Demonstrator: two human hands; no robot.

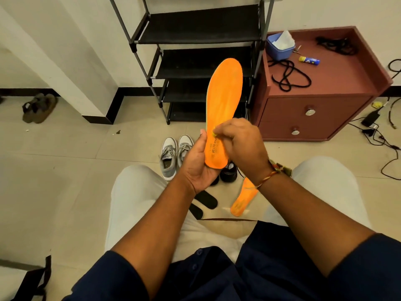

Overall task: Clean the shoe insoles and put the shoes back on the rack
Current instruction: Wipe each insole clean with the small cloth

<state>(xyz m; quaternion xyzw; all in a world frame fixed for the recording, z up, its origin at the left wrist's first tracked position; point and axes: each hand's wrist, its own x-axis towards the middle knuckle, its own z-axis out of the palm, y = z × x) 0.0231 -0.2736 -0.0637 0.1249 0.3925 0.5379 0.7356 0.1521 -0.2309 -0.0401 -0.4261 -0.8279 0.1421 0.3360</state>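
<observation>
An orange insole (223, 98) stands upright in front of me, heel end down in my left hand (199, 161), which grips it from the left. My right hand (240, 144) presses a small yellow-green thing (214, 133), mostly hidden under the fingers, against the insole's lower part. A second orange insole (243, 198) lies on the floor under my right wrist. Two black insoles (206, 198) lie on the floor between my knees. A pair of grey sneakers (173, 155) stands left of my hands. A black shoe (227, 172) shows behind them. The black shoe rack (195, 25) stands beyond with bare shelves.
A maroon bedside cabinet (321, 98) stands right of the rack, with a blue tissue box (280, 46), black laces (288, 74) and a yellow-blue tube (309, 60) on top. Cables and a charger (371, 118) lie at the far right. Brown sandals (39, 107) sit at the left wall.
</observation>
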